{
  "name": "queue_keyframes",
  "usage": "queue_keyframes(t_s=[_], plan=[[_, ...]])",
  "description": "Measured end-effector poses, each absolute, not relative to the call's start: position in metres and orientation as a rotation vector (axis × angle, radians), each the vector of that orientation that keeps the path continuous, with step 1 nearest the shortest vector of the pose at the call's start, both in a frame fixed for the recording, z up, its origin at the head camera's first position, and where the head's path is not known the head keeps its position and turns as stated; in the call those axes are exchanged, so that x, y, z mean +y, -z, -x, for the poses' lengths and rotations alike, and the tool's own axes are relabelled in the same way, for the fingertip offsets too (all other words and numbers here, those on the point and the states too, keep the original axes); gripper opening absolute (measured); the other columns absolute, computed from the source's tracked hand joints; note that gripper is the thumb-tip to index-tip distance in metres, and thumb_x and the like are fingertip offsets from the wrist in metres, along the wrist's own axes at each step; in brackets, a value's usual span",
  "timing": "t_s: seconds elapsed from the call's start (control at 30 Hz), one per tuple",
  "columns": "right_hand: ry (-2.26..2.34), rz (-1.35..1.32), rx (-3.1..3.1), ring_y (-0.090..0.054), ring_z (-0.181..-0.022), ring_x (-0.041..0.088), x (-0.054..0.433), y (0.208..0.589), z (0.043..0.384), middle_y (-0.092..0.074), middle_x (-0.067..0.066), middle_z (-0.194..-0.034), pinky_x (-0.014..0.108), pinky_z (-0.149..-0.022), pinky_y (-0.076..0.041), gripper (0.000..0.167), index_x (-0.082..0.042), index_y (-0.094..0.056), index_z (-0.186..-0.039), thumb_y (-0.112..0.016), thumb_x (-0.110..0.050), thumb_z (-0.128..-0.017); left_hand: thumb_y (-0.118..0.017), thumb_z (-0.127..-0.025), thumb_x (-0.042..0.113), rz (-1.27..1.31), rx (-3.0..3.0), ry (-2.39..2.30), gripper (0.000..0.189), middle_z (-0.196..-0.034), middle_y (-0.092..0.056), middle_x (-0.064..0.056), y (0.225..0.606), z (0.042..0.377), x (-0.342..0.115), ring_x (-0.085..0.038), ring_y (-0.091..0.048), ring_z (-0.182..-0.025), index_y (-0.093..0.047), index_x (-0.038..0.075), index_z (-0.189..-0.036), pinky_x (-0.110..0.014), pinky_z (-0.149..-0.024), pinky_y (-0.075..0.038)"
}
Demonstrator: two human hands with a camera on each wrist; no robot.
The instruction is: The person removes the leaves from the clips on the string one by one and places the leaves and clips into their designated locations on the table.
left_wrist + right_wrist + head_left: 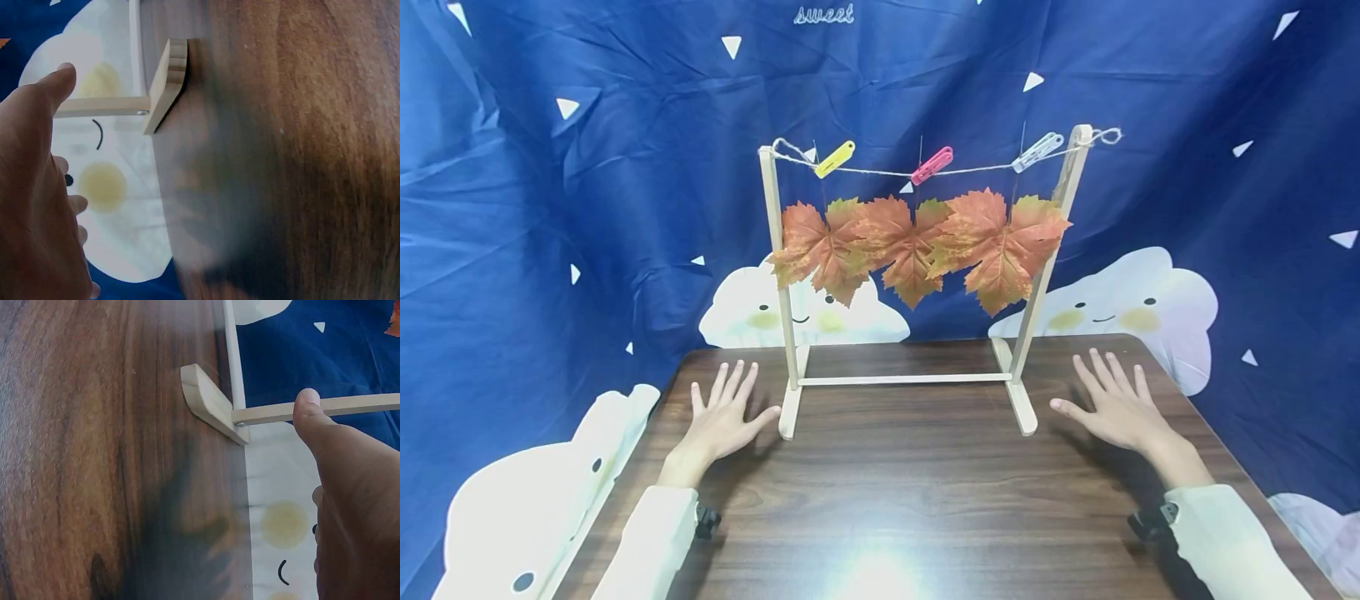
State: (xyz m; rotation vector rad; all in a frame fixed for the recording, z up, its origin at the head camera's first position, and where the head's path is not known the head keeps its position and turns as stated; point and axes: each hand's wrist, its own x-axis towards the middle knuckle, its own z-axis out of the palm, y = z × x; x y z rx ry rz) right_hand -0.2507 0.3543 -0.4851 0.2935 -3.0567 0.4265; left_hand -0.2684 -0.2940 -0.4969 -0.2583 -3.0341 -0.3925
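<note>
Both hands hold nothing, fingers spread, on either side of a small wooden rack. The left hand has its thumb near the rack's left foot; the right hand lies right of the right foot. A string runs between the rack's two posts. On it sit a yellow clothespin, a pink clothespin and a pale blue-white clothespin. Below them hang three orange-green maple leaves, the left leaf, middle leaf and right leaf, overlapping at their edges.
The rack stands toward the back of a dark wood table. Behind it hangs a blue curtain with white clouds and triangles. Dark wrist devices sit under the left sleeve and right sleeve.
</note>
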Motion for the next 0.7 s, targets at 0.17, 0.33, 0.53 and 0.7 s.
queue_keyframes(t_s=[0.17, 0.33, 0.53, 0.7], plan=[[-0.41, -0.341, -2.968, -0.019, -0.157, 0.059, 0.349, 0.475, 0.251, -0.022, 0.037, -0.169, 0.078, -0.124, -0.007, 0.09, 0.004, -0.028, -0.165, -0.054, -0.059, -0.106, -0.053, -0.105, 0.062, 0.291, -2.981, 0.47, 0.086, -0.174, -0.03, -0.017, 0.49, 0.267, -0.292, -0.043, -0.011, -0.166, -0.023, 0.014, -0.17, -0.082, -0.122, 0.002], [-0.385, -0.388, -2.835, -0.05, -0.139, 0.058, 0.337, 0.454, 0.248, -0.051, 0.032, -0.155, 0.074, -0.11, -0.041, 0.07, 0.002, -0.049, -0.154, -0.062, -0.047, -0.106, -0.051, -0.111, 0.049, 0.339, -2.873, 0.504, 0.067, -0.162, -0.051, -0.019, 0.477, 0.269, -0.283, -0.043, -0.037, -0.156, -0.039, 0.009, -0.164, -0.077, -0.118, -0.03], [-0.471, -0.358, -2.812, -0.072, -0.111, 0.041, 0.318, 0.424, 0.242, -0.074, 0.017, -0.126, 0.068, -0.087, -0.055, 0.05, -0.007, -0.063, -0.14, -0.062, -0.044, -0.106, -0.052, -0.112, 0.043, 0.381, -2.777, 0.582, 0.055, -0.14, -0.069, -0.016, 0.454, 0.268, -0.27, -0.04, -0.061, -0.134, -0.055, 0.006, -0.152, -0.063, -0.107, -0.05], [-0.531, -0.396, -2.737, -0.074, -0.087, 0.025, 0.297, 0.398, 0.238, -0.078, 0.001, -0.094, 0.053, -0.072, -0.055, 0.027, -0.015, -0.072, -0.118, -0.068, -0.037, -0.104, -0.055, -0.111, 0.039, 0.4, -2.718, 0.735, 0.048, -0.127, -0.074, -0.014, 0.43, 0.263, -0.257, -0.035, -0.071, -0.111, -0.06, 0.007, -0.146, -0.057, -0.097, -0.055]])
